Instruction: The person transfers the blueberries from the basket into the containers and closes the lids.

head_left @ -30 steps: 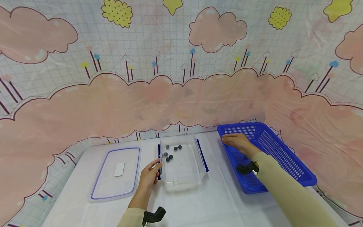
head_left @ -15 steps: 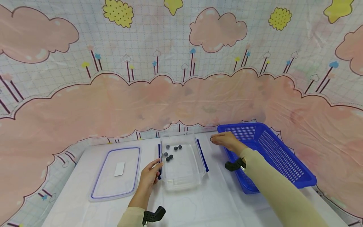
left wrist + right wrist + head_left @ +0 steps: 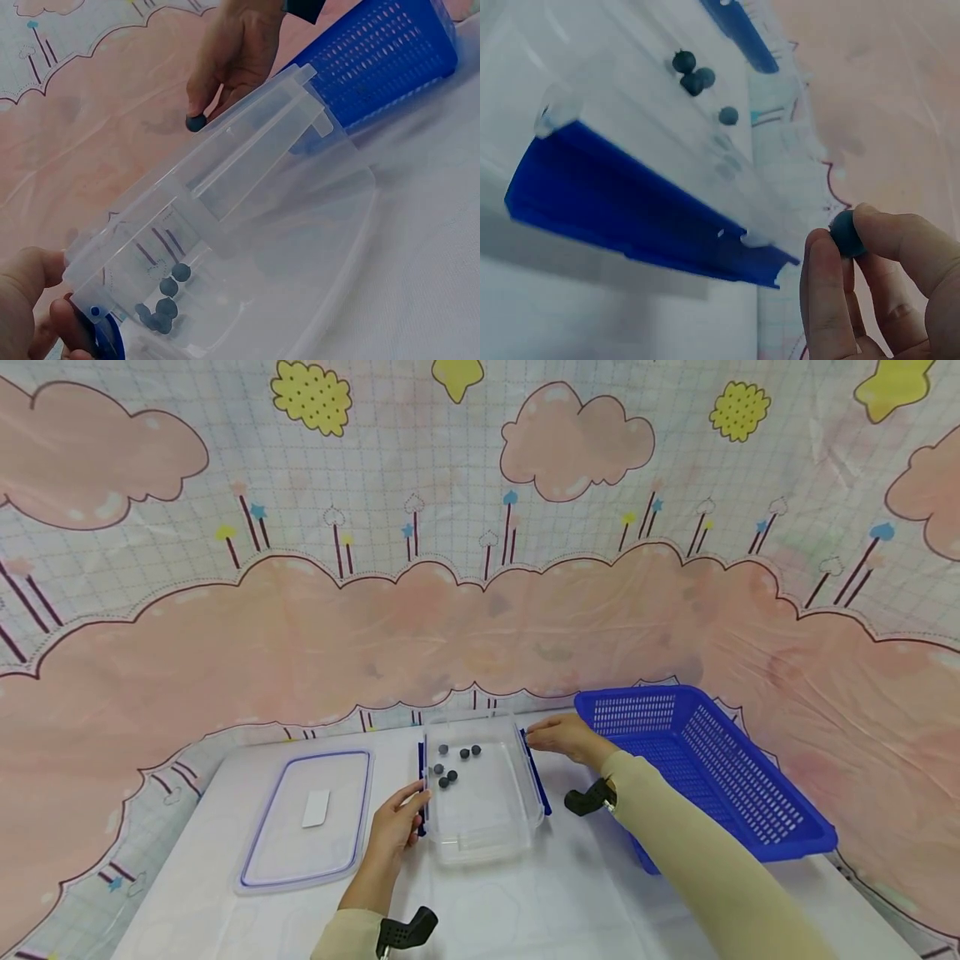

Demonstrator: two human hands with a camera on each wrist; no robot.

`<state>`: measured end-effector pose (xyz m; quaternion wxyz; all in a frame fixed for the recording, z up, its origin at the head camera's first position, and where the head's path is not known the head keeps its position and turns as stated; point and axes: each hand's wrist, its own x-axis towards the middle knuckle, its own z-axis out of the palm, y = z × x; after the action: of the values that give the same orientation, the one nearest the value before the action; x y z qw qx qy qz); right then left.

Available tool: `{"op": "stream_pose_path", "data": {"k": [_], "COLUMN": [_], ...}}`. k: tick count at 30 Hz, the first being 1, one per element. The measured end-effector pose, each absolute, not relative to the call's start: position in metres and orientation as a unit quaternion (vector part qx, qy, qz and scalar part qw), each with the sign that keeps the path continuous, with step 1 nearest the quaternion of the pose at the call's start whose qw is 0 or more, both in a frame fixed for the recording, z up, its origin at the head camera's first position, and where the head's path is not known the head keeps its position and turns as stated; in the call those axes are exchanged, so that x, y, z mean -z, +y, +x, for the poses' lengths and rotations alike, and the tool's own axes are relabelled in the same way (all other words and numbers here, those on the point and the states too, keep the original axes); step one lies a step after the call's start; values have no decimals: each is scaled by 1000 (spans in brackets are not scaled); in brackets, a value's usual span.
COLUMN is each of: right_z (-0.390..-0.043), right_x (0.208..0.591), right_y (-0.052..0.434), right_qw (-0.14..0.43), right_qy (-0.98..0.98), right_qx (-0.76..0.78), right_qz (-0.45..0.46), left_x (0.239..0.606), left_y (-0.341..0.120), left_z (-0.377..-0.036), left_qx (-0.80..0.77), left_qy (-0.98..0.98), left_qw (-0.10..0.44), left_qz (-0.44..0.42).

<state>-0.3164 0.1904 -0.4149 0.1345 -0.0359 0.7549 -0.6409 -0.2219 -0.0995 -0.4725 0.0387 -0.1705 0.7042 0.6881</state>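
We've got the box (image 3: 483, 797) sitting mid-table (image 3: 525, 910), toward the back edge. The lid (image 3: 303, 818) lies flat to its left, near the table's left edge, with a small card (image 3: 316, 807) on it. The basket (image 3: 705, 772) is off to the right of the box, by the table's right edge. A handful of balls (image 3: 452, 762) sit in the box's back-left corner. Our left hand (image 3: 395, 831) is on the box's left side, our right hand (image 3: 562, 737) at its back-right corner, pinching one more ball (image 3: 847, 231) just outside the rim.
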Motion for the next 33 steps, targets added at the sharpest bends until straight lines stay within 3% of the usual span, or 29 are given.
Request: {"op": "stream_pose_path", "data": {"k": [33], "right_z": [-322], "right_x": [407], "right_y": [112], "right_qw": [94], "right_qy": [802], "right_qx": [587], "right_qz": [51], "left_x": [473], "left_y": [-100], "left_z": [-223], "left_qx": [-689], "left_qy": [702], "left_qw": [38], "left_qz": [-176]}}
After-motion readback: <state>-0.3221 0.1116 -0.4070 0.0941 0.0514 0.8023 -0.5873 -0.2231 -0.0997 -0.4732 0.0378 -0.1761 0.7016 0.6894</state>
